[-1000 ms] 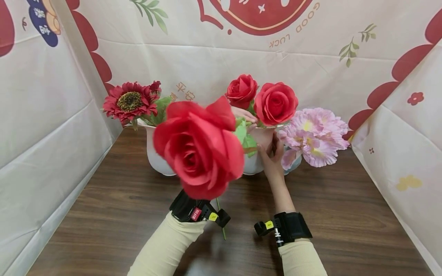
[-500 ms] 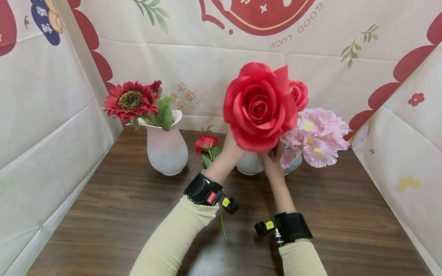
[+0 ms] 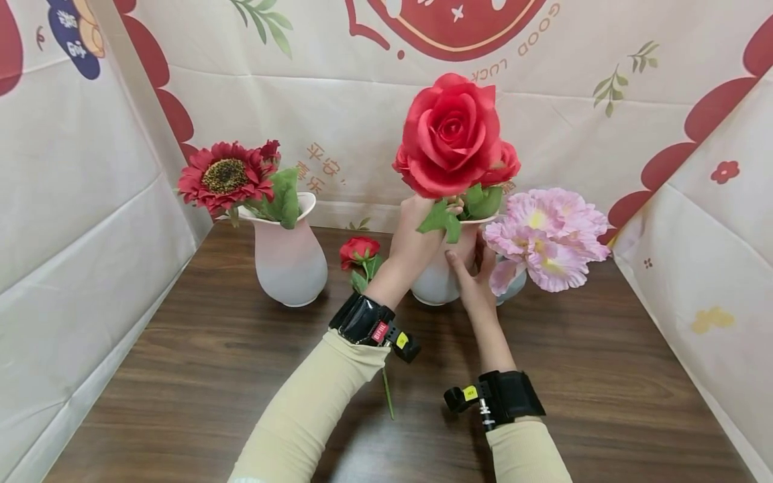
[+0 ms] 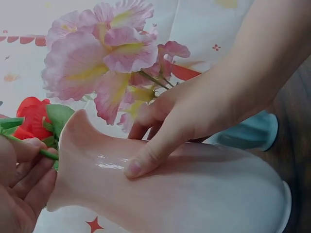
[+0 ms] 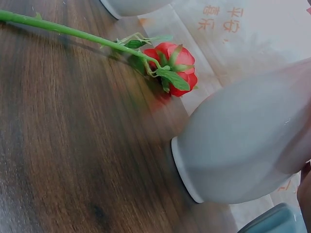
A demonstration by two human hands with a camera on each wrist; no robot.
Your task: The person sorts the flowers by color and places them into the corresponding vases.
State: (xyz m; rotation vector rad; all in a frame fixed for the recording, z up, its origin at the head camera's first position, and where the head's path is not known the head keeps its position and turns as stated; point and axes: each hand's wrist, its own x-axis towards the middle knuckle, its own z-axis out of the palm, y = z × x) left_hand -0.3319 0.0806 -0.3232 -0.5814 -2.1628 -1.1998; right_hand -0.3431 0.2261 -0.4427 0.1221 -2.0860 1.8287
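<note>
My left hand (image 3: pixel 415 235) pinches the green stem (image 4: pixel 48 154) of a large red rose (image 3: pixel 451 134) at the mouth of the middle pink-and-white vase (image 3: pixel 436 278). In the left wrist view the stem end enters the vase mouth. My right hand (image 3: pixel 477 285) grips this vase from the right, thumb (image 4: pixel 138 167) on the front and fingers mostly hidden behind. Other red roses (image 3: pixel 504 164) stand in the same vase, partly covered by the large one. Below the left forearm a single red rose (image 5: pixel 177 68) lies on the table, its stem pointing to the front.
At the left stands another pink-and-white vase (image 3: pixel 290 268) with a dark red sunflower-like bloom (image 3: pixel 226 176). A blue vase (image 3: pixel 513 288) with pink flowers (image 3: pixel 552 238) is close beside my right hand. Printed cloth (image 3: pixel 362 114) walls the wooden table (image 3: pixel 211 376) at back and sides.
My left hand has carried the large rose from in front of the vases back and right to the middle vase's mouth. The right hand has stayed on the vase.
</note>
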